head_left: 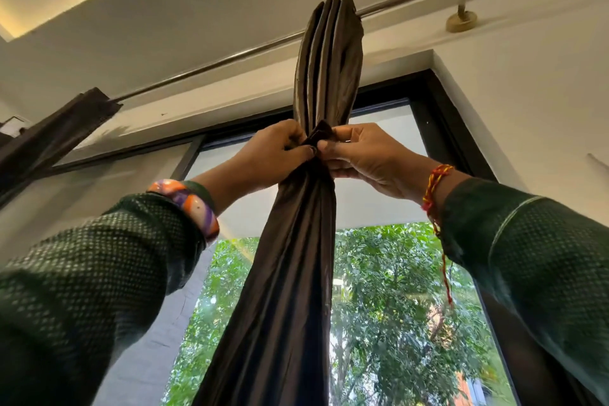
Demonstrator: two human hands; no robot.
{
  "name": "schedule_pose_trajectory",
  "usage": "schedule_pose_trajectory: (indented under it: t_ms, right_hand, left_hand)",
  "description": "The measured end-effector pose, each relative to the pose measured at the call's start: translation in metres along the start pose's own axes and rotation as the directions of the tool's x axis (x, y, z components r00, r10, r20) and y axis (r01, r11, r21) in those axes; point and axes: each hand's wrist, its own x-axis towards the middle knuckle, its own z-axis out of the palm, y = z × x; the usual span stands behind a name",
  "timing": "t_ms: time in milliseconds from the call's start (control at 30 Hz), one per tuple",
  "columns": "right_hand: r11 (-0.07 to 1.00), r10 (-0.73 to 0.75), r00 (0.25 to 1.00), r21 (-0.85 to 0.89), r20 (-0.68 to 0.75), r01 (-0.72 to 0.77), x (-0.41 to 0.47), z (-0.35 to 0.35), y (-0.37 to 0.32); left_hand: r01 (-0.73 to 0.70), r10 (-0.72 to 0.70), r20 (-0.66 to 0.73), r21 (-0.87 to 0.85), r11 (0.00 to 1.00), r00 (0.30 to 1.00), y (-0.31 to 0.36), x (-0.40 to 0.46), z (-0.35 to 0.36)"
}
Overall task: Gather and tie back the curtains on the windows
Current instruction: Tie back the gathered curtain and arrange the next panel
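With the brown curtain (296,241) bunched at the window's middle, the left hand (273,152) and right hand (359,158) each pinch an end of the tie (317,135), apparently mid-fastening; next, cinch it tight.

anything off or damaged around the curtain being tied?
Nothing stands out. The brown curtain is bunched neatly, hanging from the rod; left hand and right hand pinch the tie band at its waist. No tears show.
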Motion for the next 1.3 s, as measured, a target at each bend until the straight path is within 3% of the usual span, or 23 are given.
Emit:
schedule_pose_trajectory:
  t_ms: [67, 167, 267, 433, 633, 700, 800, 900, 967, 1100, 1200, 1300]
  right_hand:
    - [0.999, 0.014, 0.998, -0.034, -0.067, -0.017, -0.001, 0.001, -0.001]
    - [0.995, -0.001, 0.984, -0.095, -0.176, -0.016, -0.002, 0.007, -0.003]
    - [0.985, -0.028, 0.965, -0.173, -0.262, -0.018, 0.001, 0.015, -0.002]
    - [0.987, -0.032, 0.948, -0.162, -0.316, -0.021, 0.000, 0.022, -0.002]
    - [0.997, 0.082, 0.945, 0.016, -0.317, -0.081, 0.003, 0.028, -0.005]
    - [0.990, 0.129, 0.942, 0.087, -0.311, -0.107, 0.001, 0.029, -0.008]
    - [0.981, 0.160, 0.921, 0.164, -0.355, -0.107, -0.002, 0.032, -0.008]
    - [0.997, 0.019, 0.858, 0.070, -0.513, 0.020, -0.008, 0.042, 0.001]
    - [0.997, -0.070, 0.844, -0.003, -0.532, 0.081, -0.017, 0.050, 0.010]
    - [0.997, -0.064, 0.922, 0.015, -0.381, 0.076, -0.034, 0.054, 0.018]
    - [0.998, -0.055, 0.945, 0.015, -0.322, 0.063, -0.037, 0.052, 0.020]
    - [0.997, -0.016, 0.942, -0.072, -0.335, -0.009, -0.034, 0.055, 0.023]
  left_hand:
    - [0.012, -0.008, 0.072, -0.053, 0.999, 0.997, 0.000, -0.001, -0.003]
    - [-0.129, 0.121, 0.076, 0.120, 0.984, 0.990, 0.003, -0.005, -0.004]
    - [-0.208, 0.220, -0.009, 0.282, 0.937, 0.976, 0.007, -0.008, 0.000]
    - [-0.194, 0.369, -0.085, 0.730, 0.656, 0.925, 0.009, -0.013, 0.007]
    - [-0.189, 0.575, -0.124, 0.871, 0.453, 0.809, 0.008, -0.019, 0.007]
    - [-0.208, 0.534, -0.105, 0.844, 0.494, 0.839, 0.012, -0.019, 0.003]
    - [-0.126, 0.324, -0.147, 0.716, 0.687, 0.935, 0.018, -0.014, 0.000]
    - [0.023, 0.063, -0.144, 0.529, 0.848, 0.988, 0.016, -0.004, -0.010]
    - [0.121, -0.105, -0.064, 0.377, 0.918, 0.992, 0.015, 0.003, -0.017]
    - [0.345, -0.362, 0.174, 0.123, 0.931, 0.916, 0.024, 0.005, -0.027]
    - [0.384, -0.367, 0.296, 0.002, 0.923, 0.882, 0.029, 0.001, -0.026]
    - [0.382, -0.376, 0.282, 0.036, 0.924, 0.883, 0.034, -0.001, -0.017]
